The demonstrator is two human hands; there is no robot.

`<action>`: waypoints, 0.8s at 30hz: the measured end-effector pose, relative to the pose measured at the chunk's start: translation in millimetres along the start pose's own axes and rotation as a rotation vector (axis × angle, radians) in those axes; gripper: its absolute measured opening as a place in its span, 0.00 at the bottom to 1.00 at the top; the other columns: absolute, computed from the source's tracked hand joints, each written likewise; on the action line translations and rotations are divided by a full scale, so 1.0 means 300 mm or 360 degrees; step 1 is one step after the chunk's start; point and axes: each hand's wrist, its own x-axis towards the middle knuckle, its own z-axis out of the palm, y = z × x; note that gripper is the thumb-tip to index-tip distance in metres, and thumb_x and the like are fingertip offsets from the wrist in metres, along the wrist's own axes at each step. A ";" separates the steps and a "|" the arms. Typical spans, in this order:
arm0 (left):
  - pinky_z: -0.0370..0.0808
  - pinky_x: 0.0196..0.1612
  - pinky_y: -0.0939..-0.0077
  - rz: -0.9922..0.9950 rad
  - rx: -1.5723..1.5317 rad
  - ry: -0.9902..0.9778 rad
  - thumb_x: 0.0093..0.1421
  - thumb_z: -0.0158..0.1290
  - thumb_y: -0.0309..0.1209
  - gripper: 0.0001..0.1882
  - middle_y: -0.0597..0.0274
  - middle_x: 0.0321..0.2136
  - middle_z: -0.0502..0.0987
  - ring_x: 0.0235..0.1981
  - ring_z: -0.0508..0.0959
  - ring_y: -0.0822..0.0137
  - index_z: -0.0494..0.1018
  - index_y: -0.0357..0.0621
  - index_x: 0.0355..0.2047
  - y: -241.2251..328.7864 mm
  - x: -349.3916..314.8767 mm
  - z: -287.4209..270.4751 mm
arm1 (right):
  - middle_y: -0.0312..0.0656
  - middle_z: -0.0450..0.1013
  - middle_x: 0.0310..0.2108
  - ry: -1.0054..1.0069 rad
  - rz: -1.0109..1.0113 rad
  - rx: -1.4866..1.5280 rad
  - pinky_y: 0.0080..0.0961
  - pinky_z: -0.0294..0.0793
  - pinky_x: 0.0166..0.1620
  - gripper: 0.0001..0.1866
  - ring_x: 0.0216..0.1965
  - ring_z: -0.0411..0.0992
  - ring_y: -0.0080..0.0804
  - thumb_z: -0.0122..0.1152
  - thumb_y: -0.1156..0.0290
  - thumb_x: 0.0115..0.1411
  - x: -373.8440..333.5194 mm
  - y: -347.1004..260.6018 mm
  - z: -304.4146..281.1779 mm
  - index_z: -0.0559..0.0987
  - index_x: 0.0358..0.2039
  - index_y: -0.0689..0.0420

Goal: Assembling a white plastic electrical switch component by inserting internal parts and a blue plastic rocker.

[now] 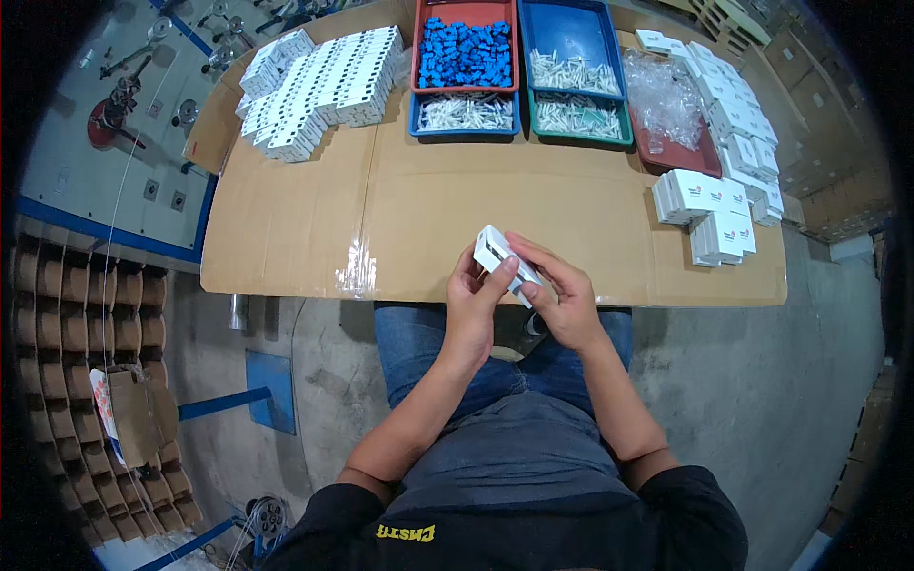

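Note:
Over the near edge of the cardboard-covered table (286, 219), a small white box (492, 249) is held between both hands, tilted. My left hand (473, 306) grips its left side, with the thumb across its face. Around the right and lower end close the fingers of my right hand (568, 303), its thumb pressing near the lower corner. Dark marks show on the face toward me; the fingers cover part of it.
Stacked white boxes (328, 86) stand at the far left, more white boxes (709, 209) at right. Along the back are a red tray of blue pieces (466, 52), blue and green trays (583, 126) of white pieces, and clear plastic bags (662, 95). A partitioned cardboard box (67, 328) sits lower left.

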 end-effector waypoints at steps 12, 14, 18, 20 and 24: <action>0.72 0.54 0.76 0.0164 0.0000 -0.0036 0.61 0.67 0.28 0.26 0.65 0.45 0.78 0.48 0.76 0.75 0.72 0.36 0.57 -0.038 -0.019 0.002 | 0.56 0.75 0.60 0.0050 -0.0034 -0.0040 0.36 0.68 0.66 0.20 0.64 0.72 0.49 0.51 0.67 0.74 -0.019 0.015 0.004 0.76 0.60 0.65; 0.72 0.54 0.77 0.0179 -0.0025 -0.0056 0.61 0.67 0.28 0.25 0.66 0.45 0.78 0.47 0.76 0.75 0.72 0.37 0.57 -0.036 -0.005 0.005 | 0.56 0.75 0.59 0.0029 -0.0060 -0.0069 0.36 0.69 0.65 0.20 0.63 0.72 0.49 0.49 0.68 0.74 -0.002 0.016 -0.001 0.77 0.59 0.66; 0.72 0.54 0.77 0.0131 -0.0026 -0.0009 0.61 0.67 0.29 0.23 0.67 0.44 0.78 0.47 0.76 0.76 0.74 0.39 0.54 -0.035 0.010 0.013 | 0.56 0.75 0.59 0.0013 -0.0046 -0.0119 0.37 0.70 0.65 0.20 0.63 0.73 0.48 0.49 0.68 0.74 0.013 0.015 -0.009 0.77 0.59 0.66; 0.72 0.53 0.77 0.0102 -0.0041 -0.0003 0.61 0.67 0.29 0.22 0.67 0.44 0.78 0.47 0.76 0.76 0.74 0.39 0.54 -0.036 0.000 0.005 | 0.56 0.75 0.58 0.0040 0.0000 -0.0086 0.36 0.70 0.65 0.20 0.63 0.73 0.48 0.49 0.68 0.74 0.014 0.007 -0.005 0.77 0.59 0.66; 0.72 0.54 0.76 0.0082 -0.0005 -0.0004 0.61 0.67 0.29 0.22 0.67 0.44 0.78 0.48 0.76 0.75 0.74 0.39 0.54 -0.043 0.023 0.004 | 0.55 0.75 0.59 0.0034 0.0055 -0.0054 0.36 0.68 0.66 0.20 0.63 0.72 0.47 0.49 0.69 0.74 0.017 0.020 -0.014 0.77 0.59 0.66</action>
